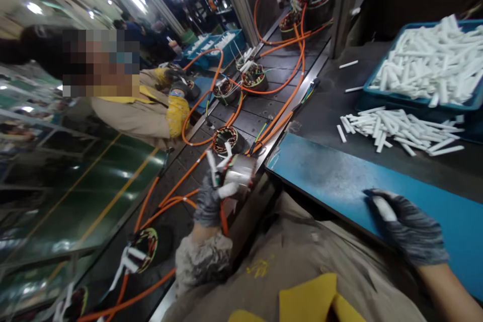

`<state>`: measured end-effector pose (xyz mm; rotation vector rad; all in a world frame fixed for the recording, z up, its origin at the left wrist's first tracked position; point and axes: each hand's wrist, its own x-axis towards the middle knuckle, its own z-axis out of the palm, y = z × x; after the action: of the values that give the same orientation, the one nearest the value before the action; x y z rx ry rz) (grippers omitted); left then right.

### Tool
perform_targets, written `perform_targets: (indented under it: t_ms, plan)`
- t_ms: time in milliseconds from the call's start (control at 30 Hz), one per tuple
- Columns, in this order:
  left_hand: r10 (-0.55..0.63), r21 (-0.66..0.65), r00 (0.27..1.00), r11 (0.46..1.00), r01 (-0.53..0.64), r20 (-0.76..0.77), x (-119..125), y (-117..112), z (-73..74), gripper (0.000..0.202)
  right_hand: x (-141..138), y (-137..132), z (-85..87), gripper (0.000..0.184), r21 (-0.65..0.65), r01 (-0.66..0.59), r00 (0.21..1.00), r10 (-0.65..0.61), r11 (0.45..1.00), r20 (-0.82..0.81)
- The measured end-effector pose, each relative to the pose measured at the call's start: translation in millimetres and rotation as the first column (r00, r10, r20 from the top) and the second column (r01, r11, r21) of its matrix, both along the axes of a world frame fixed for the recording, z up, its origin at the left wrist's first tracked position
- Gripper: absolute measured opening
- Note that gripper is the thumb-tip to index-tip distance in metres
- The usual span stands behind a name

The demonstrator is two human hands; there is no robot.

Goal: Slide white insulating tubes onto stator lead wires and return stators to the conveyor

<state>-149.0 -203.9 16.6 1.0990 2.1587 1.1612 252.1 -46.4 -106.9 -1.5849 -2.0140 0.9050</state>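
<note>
My left hand, in a grey glove, grips a motor stator with a shiny metal shell, white sleeves and orange cables, at the edge of the conveyor. My right hand, also gloved, rests on the blue mat with its fingers curled round a white sleeve tube.
More stators with orange cables lie along the conveyor. A blue tray of white tubes and a loose pile of tubes sit at the right. A co-worker in beige with yellow sleeves works across the line.
</note>
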Motion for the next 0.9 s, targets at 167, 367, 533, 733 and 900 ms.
perform_targets:
  t_ms: [167, 367, 533, 733, 900]
  plan:
    - [0.555, -0.187, 0.781, 0.767, -0.614, -0.288, -70.1, -24.9, -1.8, 0.062, -2.6, 0.6, 2.1, 0.051, -0.054, -0.006, 1.000, 0.005, 0.999, -0.021]
    - [0.516, -0.334, 0.652, 0.580, -0.743, -0.555, -121.1, 3.5, -6.0, 0.054, -2.1, 0.9, -3.9, 0.047, 0.004, -0.028, 0.997, 0.029, 1.000, -0.077]
    - [0.358, -0.290, 0.576, 0.602, -0.744, -0.735, -92.5, 21.7, -18.4, 0.080, -2.1, -1.0, -4.9, 0.044, 0.029, -0.019, 0.997, 0.021, 0.999, -0.072]
    - [0.046, -0.208, 0.566, 0.903, -0.376, -0.823, -50.8, 52.0, -41.1, 0.067, -1.1, -1.3, -1.4, 0.046, 0.048, -0.030, 0.999, 0.031, 0.998, -0.029]
    - [0.057, -0.453, 0.713, 0.737, -0.502, -0.699, -75.1, 90.3, -49.5, 0.065, 1.7, -0.5, -3.7, 0.047, 0.057, -0.052, 0.999, 0.053, 0.997, -0.006]
